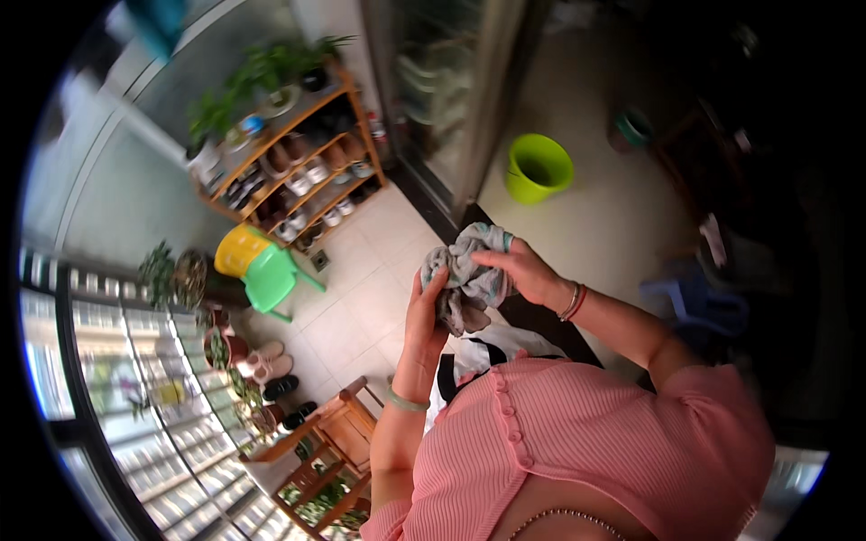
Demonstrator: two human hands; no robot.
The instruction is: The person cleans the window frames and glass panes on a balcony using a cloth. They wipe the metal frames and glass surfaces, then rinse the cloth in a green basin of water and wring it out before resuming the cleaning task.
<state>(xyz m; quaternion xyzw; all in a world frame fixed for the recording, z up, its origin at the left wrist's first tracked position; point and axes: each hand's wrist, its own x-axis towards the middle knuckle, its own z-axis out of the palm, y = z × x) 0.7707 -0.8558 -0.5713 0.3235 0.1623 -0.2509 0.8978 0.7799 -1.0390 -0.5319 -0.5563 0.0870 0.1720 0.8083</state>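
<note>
A crumpled grey cloth (469,261) with pale teal patches is bunched up in front of my body, held between both hands. My left hand (422,311) grips its left side, thumb pressed on top. On the right side, my right hand (528,270) has its thumb over the cloth and its other fingers hidden behind the folds. A darker grey end of the cloth hangs down between my hands.
A lime-green bucket (539,169) stands on the floor ahead to the right, past a dark door threshold. At far left are a wooden shoe rack (298,153) with potted plants and a green plastic chair (272,278). A wooden chair (347,428) stands near my left arm, with shoes (280,388) beyond.
</note>
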